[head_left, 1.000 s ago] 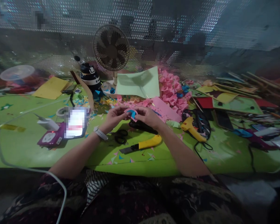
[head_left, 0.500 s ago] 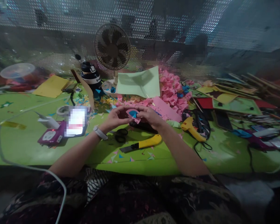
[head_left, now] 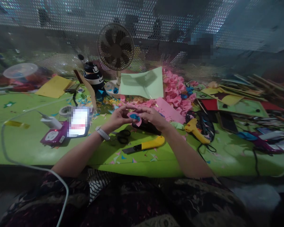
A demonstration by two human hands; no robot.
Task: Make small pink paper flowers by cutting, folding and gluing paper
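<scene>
Between my two hands is a small pink and blue paper flower (head_left: 135, 118), held up over the table's middle. My left hand (head_left: 119, 116) pinches its left side with thumb and fingers. On its right side, my right hand (head_left: 151, 118) grips it with thumb and fingertips. The fingertips of both hands nearly meet above the paper. Below them lie black scissors (head_left: 123, 136), partly in shadow, and a yellow utility knife (head_left: 152, 143) with its blade pointing left. A dark object (head_left: 145, 127) under my hands is mostly covered.
Pink paper flowers (head_left: 176, 91) are heaped behind my hands, beside a pale green sheet (head_left: 142, 83). A yellow glue gun (head_left: 196, 130) lies to the right. On the left stand a lit phone (head_left: 78, 122), a purple device (head_left: 54, 136) and a white cable (head_left: 35, 168). A fan (head_left: 115, 47) stands behind.
My fingers have shifted on the paper flower, and its pink edges now look more folded around the blue centre. The view has moved slightly; the table's things lie as before.
</scene>
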